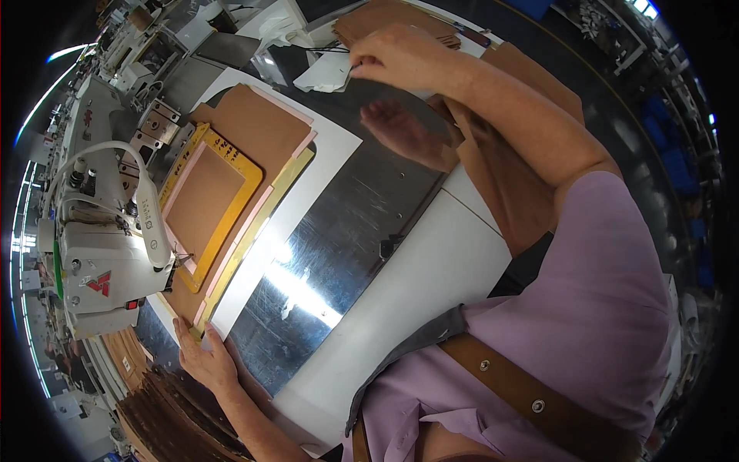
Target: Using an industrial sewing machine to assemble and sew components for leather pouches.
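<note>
My left hand (202, 356) rests at the near end of a tan panel (273, 123) with pink strips, fingertips on its edge, fingers extended. A yellow frame template (245, 185) lies on the panel under a sewing machine head (104, 266), over a white sheet (323, 162). My right hand (389, 58) is raised at the top, fingers curled around what looks like a thin black item, hard to make out, beside a white scrap (322, 75). Its blurred reflection shows in the metal plate below.
Tan pieces are stacked (369, 19) at the back, and more brown material (500, 200) hangs on the right. A dark brown stack (165, 408) sits at lower left. A steel plate (315, 277) borders a pale work surface (408, 285). Machines (608, 38) stand beyond the aisle.
</note>
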